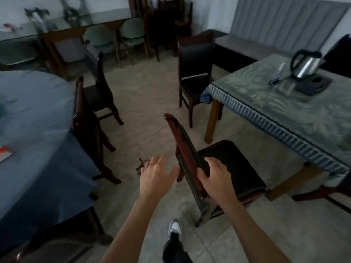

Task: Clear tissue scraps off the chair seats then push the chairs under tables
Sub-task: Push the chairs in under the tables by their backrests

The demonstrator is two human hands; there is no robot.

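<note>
The right hand (216, 177) has its grip closed over the top rail of the nearest wooden chair (228, 164), thumb behind the backrest, fingers on its front. Just left of that grip, the left hand (155, 175) hovers open, fingers spread, touching nothing. Beyond the grip, the chair's black seat sits partly under the cloth-covered square surface (281, 111), which carries a kettle (305, 64).

Steel kettle (305, 63) on its dark base (313, 84); grey wall panelling (284, 19).
</note>
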